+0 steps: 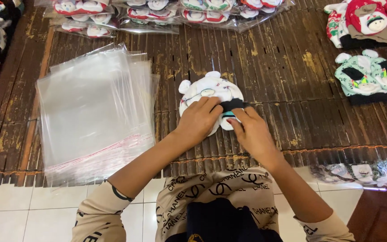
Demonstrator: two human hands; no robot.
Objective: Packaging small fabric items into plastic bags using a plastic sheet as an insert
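- One head-worn view only, looking steeply down from above the wearer's lap.
- Close in on the hands at centre.
- Facing twelve o'clock across the dark slatted mat (pixel 274 67); white floor tiles (pixel 19 210) at seven o'clock.
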